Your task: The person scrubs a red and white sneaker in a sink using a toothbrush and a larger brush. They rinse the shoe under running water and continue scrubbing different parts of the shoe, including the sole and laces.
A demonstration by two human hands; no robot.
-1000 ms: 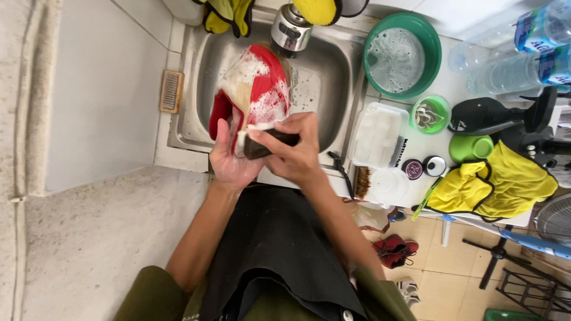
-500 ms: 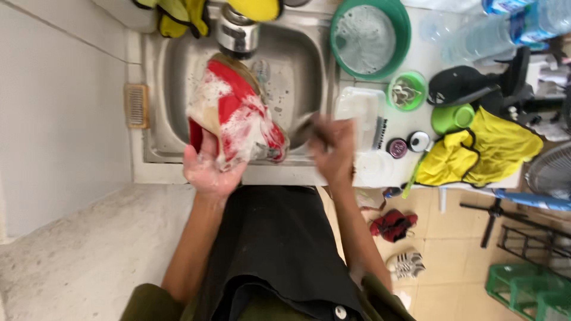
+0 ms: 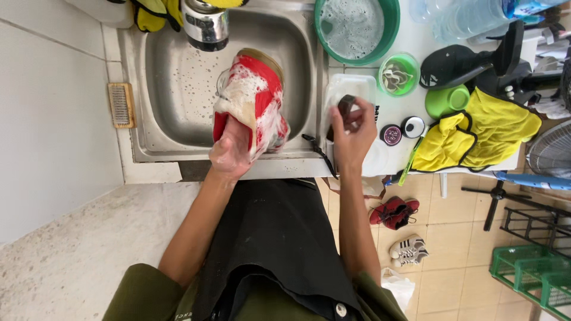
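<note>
My left hand (image 3: 231, 153) grips a red shoe (image 3: 257, 101) covered in white soap foam and holds it over the steel sink (image 3: 172, 89), sole turned away from me. To the right of the sink, my right hand (image 3: 352, 132) holds a dark brush (image 3: 345, 106) over a clear rectangular plastic container (image 3: 352, 87) on the white counter.
A green basin (image 3: 383, 32) of soapy water stands behind the container. A small green bowl (image 3: 398, 74), a green cup (image 3: 447, 100), two small round tins (image 3: 402, 129), a yellow cloth (image 3: 482, 134) and a black cap (image 3: 458, 62) crowd the counter. A wooden brush (image 3: 121, 104) lies left of the sink.
My right hand has moved right, away from the shoe, to the clear container with the brush. The left hand still holds the shoe over the sink.
</note>
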